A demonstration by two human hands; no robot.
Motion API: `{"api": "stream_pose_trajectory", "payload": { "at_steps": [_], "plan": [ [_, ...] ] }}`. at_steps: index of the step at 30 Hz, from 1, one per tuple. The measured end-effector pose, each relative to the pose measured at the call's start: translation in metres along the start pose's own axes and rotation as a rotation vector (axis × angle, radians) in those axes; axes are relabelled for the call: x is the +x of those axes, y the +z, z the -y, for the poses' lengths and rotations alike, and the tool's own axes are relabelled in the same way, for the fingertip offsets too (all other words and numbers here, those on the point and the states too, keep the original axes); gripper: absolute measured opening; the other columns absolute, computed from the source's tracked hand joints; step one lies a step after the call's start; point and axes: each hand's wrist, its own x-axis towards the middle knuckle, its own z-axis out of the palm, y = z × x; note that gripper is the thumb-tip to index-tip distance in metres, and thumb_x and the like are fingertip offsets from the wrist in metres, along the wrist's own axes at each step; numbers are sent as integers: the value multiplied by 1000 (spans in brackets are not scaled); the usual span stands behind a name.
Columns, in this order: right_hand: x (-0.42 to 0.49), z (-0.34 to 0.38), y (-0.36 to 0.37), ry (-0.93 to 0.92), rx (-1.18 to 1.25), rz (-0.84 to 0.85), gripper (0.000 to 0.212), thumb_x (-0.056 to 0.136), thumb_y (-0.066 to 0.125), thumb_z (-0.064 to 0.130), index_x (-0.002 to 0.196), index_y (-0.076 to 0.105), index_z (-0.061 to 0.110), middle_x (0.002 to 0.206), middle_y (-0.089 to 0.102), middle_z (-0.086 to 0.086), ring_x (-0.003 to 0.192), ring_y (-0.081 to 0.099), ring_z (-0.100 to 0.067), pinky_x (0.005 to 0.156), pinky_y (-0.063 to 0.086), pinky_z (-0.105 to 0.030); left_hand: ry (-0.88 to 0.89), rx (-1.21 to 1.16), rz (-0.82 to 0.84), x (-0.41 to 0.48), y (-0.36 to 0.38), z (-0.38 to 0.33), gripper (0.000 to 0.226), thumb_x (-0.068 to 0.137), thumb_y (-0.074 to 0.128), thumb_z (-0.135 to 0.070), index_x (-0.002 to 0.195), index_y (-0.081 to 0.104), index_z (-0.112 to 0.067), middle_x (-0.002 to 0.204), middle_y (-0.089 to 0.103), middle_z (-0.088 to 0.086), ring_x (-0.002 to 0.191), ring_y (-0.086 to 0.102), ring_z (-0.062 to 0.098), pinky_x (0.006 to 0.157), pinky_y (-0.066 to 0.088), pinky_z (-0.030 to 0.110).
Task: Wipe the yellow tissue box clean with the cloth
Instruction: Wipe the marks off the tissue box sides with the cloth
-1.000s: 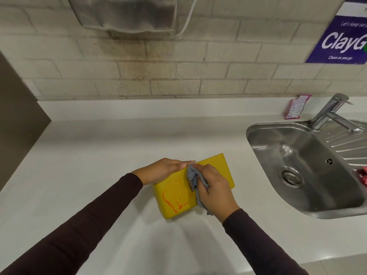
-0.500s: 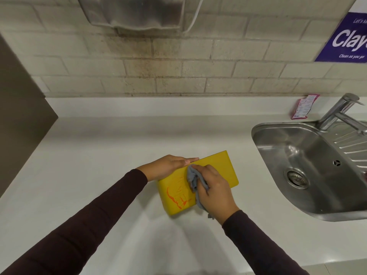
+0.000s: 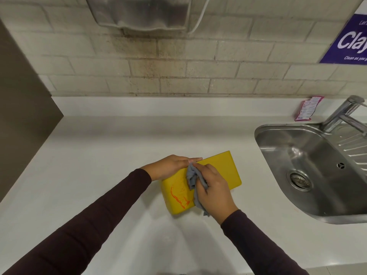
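Observation:
A yellow tissue box [image 3: 224, 169] lies flat on the white counter [image 3: 99, 175], angled, with orange-red smears near its front left end. My right hand [image 3: 213, 192] grips a bunched grey cloth [image 3: 192, 176] and presses it onto the middle of the box top. My left hand [image 3: 172, 165] rests along the box's far left edge, fingers straight, steadying it. The part of the box under both hands is hidden.
A steel sink [image 3: 317, 171] with a drain and a tap [image 3: 343, 114] sits to the right. A pink sachet [image 3: 307, 108] leans on the back ledge. A metal dispenser [image 3: 143, 14] hangs on the brick wall. A dark panel [image 3: 23, 108] stands at left.
The cloth in my right hand has stayed over the middle of the box, shifting only slightly. My left hand keeps its place on the box edge. The camera view drifted a little.

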Motion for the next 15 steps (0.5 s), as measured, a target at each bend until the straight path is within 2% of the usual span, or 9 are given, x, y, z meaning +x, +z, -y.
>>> {"api": "stream_pose_trajectory", "payload": {
  "at_steps": [2,4,6,10,12,15],
  "plan": [
    [-7,3,1,-24,4,64,39,85,44,17,118,62,6,95,61,-11,80,58,-19,70,39,-10,6,8,2,0,-1,0,34,98,36,-36,129,48,-38,142,45,-7,126,40,3,93,30,6],
    [-13,0,-5,-59,-7,112,39,84,41,20,112,64,5,92,60,-10,76,58,-19,66,40,-12,15,18,12,-1,-1,1,35,98,35,-37,131,46,-38,144,43,-6,130,39,7,104,29,16],
    [-13,-7,-11,-28,-5,68,34,83,43,14,107,66,5,90,59,-10,77,56,-17,68,41,-13,21,44,17,-2,-1,1,36,98,34,-38,132,44,-38,146,41,-5,132,37,10,108,26,24],
    [-2,-9,-9,34,-6,-63,33,79,48,2,107,66,4,89,59,-9,78,54,-15,70,37,-4,17,66,12,-1,0,0,36,99,32,-39,132,44,-39,148,39,-4,134,35,13,109,24,26],
    [1,-1,0,5,0,-28,35,80,48,7,111,65,5,93,59,-8,81,53,-13,71,37,-2,10,22,9,-1,-1,-1,34,98,33,-36,130,46,-38,147,41,-3,134,36,13,112,25,28],
    [-5,7,8,-52,16,65,38,84,43,23,113,63,7,96,60,-8,80,54,-11,67,41,-10,29,6,21,-2,-2,1,34,99,34,-34,129,48,-39,145,42,-5,132,38,9,112,25,26]
  ]
}}
